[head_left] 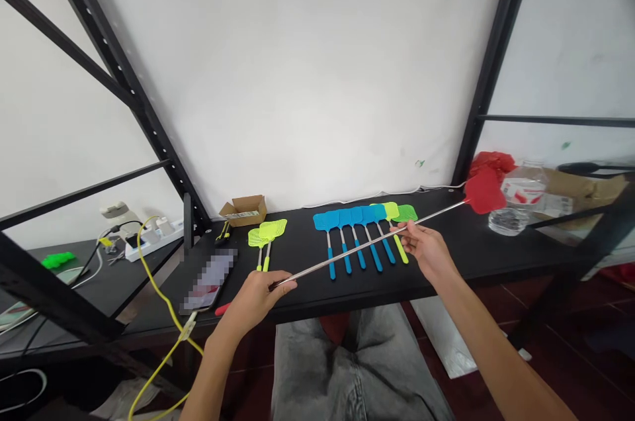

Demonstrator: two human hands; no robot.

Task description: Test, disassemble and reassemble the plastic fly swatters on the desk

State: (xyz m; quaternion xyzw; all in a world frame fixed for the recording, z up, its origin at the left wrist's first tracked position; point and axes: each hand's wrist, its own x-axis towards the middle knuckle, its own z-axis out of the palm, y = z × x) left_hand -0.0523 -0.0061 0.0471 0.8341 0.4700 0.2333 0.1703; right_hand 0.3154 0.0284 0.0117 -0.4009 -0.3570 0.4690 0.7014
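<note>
A red fly swatter with a long extended metal rod is held slantwise above the black table. My left hand is closed round the lower rod, near the red handle. My right hand pinches the rod farther up, toward the red head at the right. Beneath the rod lie several blue fly swatters in a row, handles toward me. A yellow-green swatter and a green swatter head lie at the row's right end. Yellow-green swatters overlap to the left, near my left hand.
A phone with a yellow cable lies at the left. Behind it stands a small open cardboard box. A power strip is farther left. At the right stand a clear plastic bottle and a black rack post.
</note>
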